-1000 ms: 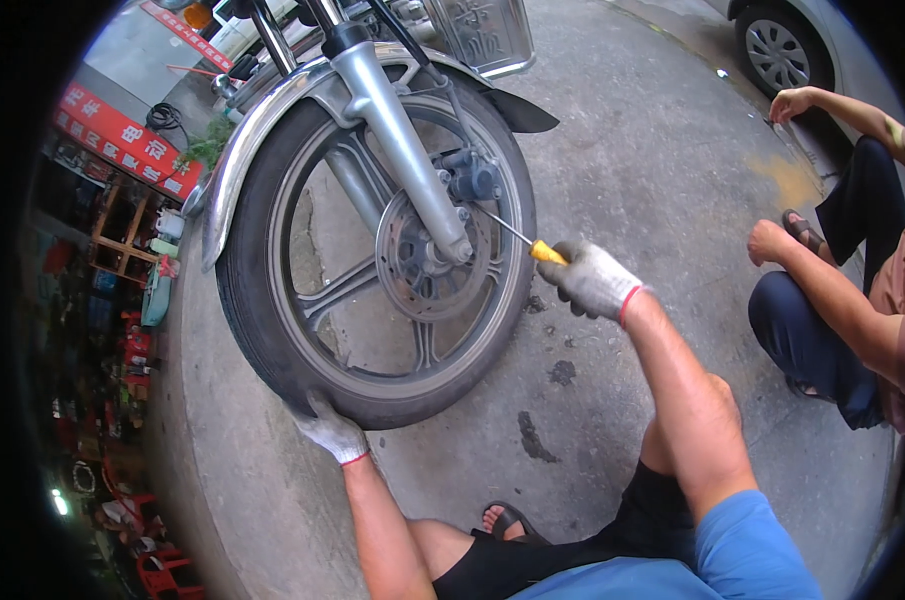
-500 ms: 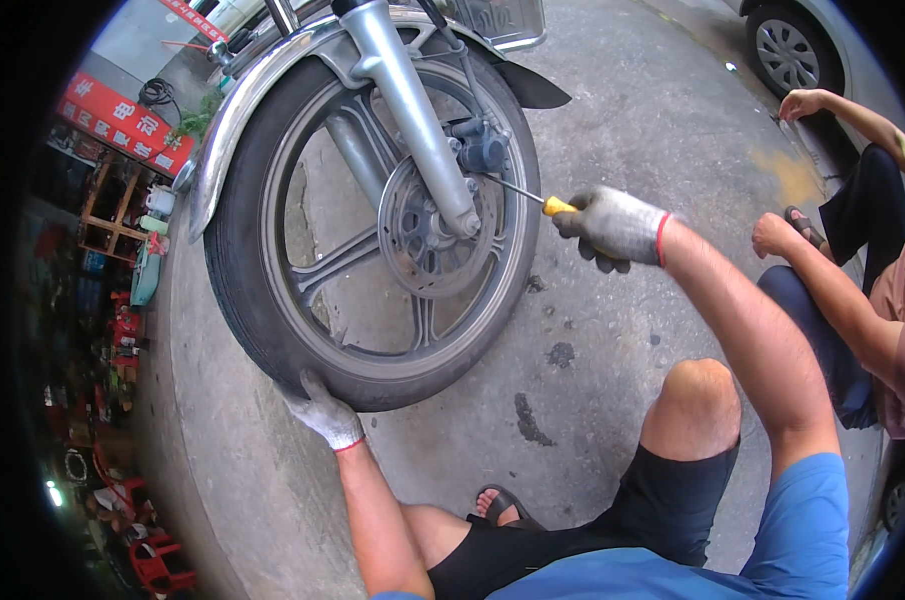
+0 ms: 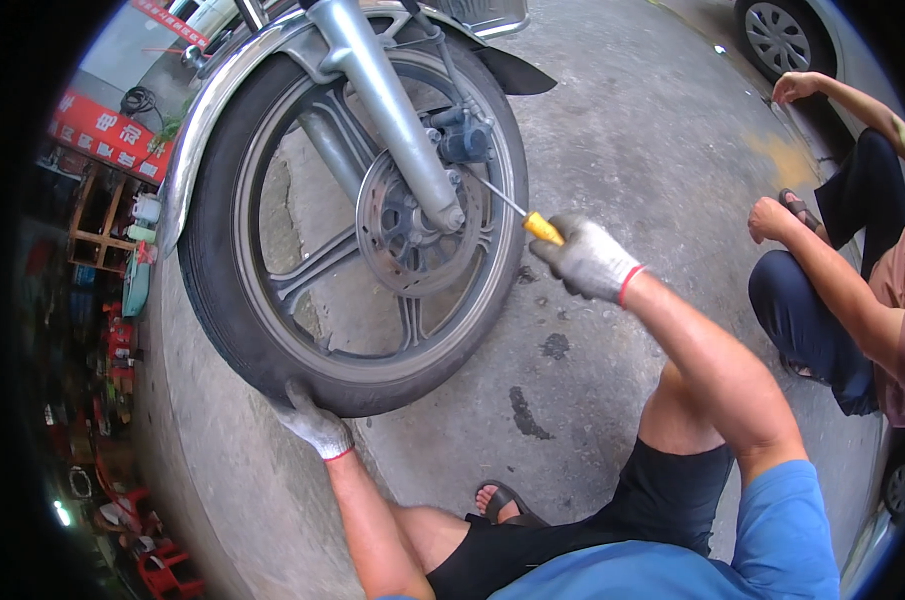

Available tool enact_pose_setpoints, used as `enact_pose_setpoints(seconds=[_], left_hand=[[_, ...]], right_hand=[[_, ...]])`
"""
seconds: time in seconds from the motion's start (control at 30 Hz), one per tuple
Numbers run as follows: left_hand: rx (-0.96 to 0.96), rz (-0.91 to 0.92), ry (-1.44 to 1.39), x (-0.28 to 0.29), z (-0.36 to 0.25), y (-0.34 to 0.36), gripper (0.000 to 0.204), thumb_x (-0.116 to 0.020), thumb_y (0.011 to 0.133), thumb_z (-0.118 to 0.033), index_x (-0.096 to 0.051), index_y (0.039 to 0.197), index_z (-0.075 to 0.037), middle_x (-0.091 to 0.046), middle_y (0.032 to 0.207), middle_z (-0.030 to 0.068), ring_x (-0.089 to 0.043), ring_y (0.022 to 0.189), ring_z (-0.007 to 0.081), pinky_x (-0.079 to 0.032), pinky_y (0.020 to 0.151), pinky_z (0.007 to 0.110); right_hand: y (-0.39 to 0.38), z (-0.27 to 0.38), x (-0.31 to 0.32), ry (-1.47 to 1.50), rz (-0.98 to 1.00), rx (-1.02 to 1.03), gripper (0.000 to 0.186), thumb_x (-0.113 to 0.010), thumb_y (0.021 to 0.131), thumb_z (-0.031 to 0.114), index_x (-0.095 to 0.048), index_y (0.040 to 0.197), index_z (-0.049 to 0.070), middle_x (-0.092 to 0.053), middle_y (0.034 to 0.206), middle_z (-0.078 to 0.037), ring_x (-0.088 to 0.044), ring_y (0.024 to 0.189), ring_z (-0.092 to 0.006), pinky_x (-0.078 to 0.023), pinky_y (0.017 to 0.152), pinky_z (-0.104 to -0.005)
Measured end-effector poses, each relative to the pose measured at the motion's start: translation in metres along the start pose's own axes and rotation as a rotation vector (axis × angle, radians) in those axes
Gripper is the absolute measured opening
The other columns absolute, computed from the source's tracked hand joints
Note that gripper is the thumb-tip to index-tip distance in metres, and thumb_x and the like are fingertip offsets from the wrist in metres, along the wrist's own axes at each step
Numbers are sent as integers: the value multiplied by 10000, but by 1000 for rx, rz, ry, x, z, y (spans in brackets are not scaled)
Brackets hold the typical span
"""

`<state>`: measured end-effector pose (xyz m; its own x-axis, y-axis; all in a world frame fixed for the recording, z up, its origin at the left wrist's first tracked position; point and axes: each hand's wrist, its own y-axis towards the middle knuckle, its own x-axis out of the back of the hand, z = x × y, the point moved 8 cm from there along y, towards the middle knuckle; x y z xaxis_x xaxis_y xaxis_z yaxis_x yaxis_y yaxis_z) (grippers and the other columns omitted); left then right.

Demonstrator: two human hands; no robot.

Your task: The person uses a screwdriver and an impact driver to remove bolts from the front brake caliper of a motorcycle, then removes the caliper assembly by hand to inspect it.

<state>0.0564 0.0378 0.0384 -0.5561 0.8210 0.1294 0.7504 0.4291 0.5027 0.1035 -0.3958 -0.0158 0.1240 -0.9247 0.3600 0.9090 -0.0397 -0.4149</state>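
A yellow-handled screwdriver point(image 3: 541, 227) is gripped in my right hand point(image 3: 585, 258), in a grey-and-white glove with red cuff. Its shaft reaches in just below the brake caliper point(image 3: 464, 141), beside the brake disc point(image 3: 379, 237) and silver fork leg point(image 3: 396, 128) of a motorcycle's front wheel. My left hand point(image 3: 313, 422), gloved the same way, grips the lower edge of the black tyre point(image 3: 235, 332); some of its fingertips are hidden there. A chrome mudguard point(image 3: 206, 123) arches over the wheel.
At the right a person point(image 3: 898, 310) squats near the wheel, both bare hands forward, beside a parked car point(image 3: 843, 45). Cluttered goods, a wooden rack point(image 3: 98, 225) and red chairs point(image 3: 163, 568) line the left. Dark stains mark the concrete ground point(image 3: 613, 150).
The wheel sits further left in view. My right hand with the screwdriver rose rightward, then came back down-left, the shaft angled more steeply than half a second ago. My left hand stays on the tyre.
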Motion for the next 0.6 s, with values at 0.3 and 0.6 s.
enact_pose_setpoints(seconds=[0.3, 0.6], left_hand=[[-19, 15, 9, -4, -4, -1, 589, -517, 968, -270, -367, 1400, 101, -459, 1403, 215, -468, 1251, 297, -319, 1094, 401], [31, -28, -99, -8, -6, -5, 552, -508, 980, -254, -385, 1385, 99, -457, 1394, 208, -478, 1232, 293, -354, 1080, 404]], right_hand=[[2, -11, -13, -19, -291, 205, 331, -618, 871, 301, -635, 997, -5, -656, 850, -270, -648, 861, -432, -511, 732, -473], [1, -17, -25, -15, -430, 269, 242, -632, 852, 250, -596, 902, 16, -639, 759, -255, -641, 770, -440, -504, 671, -499]])
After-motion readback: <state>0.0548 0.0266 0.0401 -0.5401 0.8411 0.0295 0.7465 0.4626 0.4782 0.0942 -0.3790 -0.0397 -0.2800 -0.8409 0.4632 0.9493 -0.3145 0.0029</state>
